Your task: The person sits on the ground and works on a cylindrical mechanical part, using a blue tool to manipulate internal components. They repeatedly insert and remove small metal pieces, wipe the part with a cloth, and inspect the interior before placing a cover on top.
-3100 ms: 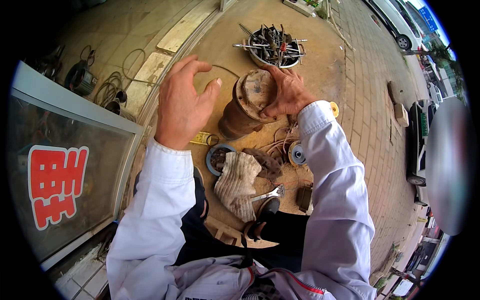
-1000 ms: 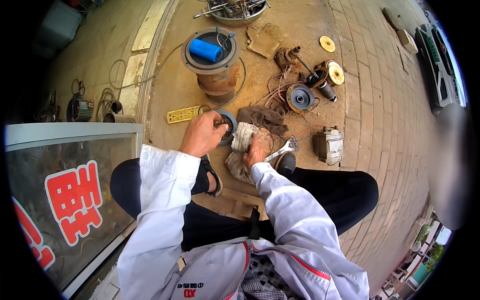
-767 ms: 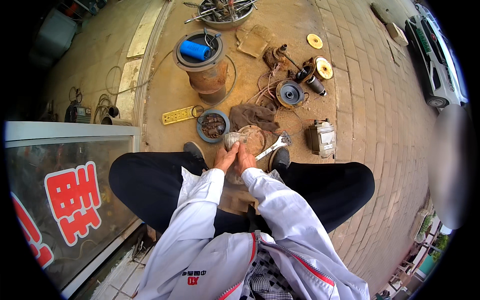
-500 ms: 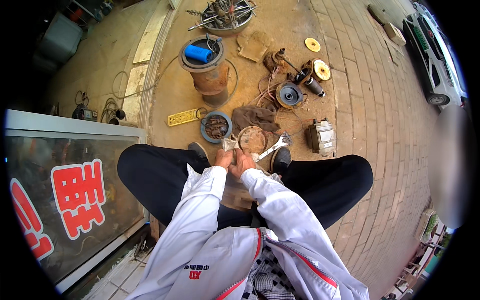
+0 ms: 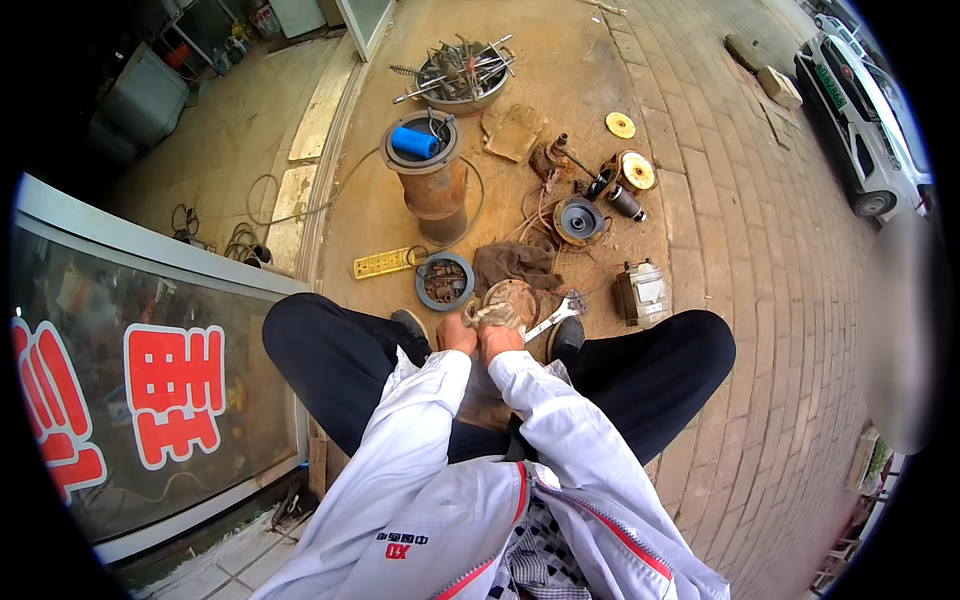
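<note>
Side by side between my knees, my left hand [image 5: 457, 334] and my right hand [image 5: 499, 343] are closed on a crumpled beige rag [image 5: 498, 313]. Some of the cloth sticks out past my fingers. Just beyond it lies a round rusty disc [image 5: 513, 297], partly covered by the rag. A large wrench [image 5: 552, 316] slants beside the disc, close to my right shoe. To the left stands a blue-grey ring-shaped bowl [image 5: 444, 281] of rusty small parts. Behind the disc a brown cloth [image 5: 516, 264] is heaped on the ground.
A rusty flanged cylinder [image 5: 437, 200] stands upright with a blue cylindrical part [image 5: 414, 142] on top. A yellow power strip [image 5: 384, 263], motor parts [image 5: 579, 220], a grey metal box [image 5: 642, 293] and a basin of tools [image 5: 463, 84] surround it. A glass door [image 5: 250, 400] is at left.
My view has tilted, so the scene sits lower. Both hands have shifted on the rag, and more cloth now shows spread beyond my right hand.
</note>
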The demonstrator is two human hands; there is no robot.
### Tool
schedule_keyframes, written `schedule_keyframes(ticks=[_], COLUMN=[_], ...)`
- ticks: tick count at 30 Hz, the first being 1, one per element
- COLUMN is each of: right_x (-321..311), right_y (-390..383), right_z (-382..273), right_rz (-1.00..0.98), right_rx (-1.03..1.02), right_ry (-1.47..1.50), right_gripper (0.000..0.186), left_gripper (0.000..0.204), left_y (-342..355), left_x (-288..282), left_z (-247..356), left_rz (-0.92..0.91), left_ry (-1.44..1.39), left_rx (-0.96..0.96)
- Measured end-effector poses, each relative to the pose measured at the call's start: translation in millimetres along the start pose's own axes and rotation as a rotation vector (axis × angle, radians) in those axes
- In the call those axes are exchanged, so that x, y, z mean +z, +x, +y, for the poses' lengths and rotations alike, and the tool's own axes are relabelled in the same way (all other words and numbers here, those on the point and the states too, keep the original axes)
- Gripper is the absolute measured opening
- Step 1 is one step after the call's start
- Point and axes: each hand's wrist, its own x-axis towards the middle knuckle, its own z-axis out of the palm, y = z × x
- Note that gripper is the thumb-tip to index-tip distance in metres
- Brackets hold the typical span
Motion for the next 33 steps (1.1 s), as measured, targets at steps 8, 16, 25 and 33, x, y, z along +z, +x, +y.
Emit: schedule_keyframes(ticks=[8,16,25,33], right_x=[-3.5,-20.7,-21.0,-46.2], right_y=[-18.6,-28.6,-23.9,-26.4], right_z=[-10.3,-1.3,8.2,-5.8], right_rz=[0.143,0.041,0.065,-0.177], right_rx=[-0.21,-0.035,0.0,-0.102], right_ry=[0.005,0.067,-0.092,-0.302], right_gripper=[0.014,0.018,0.017,0.023], left_gripper=[0.057,0.045,0.042,0.056], left_y=[19.8,61.6,30.7,19.8], left_x=[2.4,35.5,1.9,-38.3], left_z=[-17.2,-79.0,-17.2,43.6], left_rz=[0.088,-0.229,0.005,-0.018], left_ry=[-0.031,-0.624,-0.013,0.139], left_rx=[-0.14,-0.468,0.069,0.028])
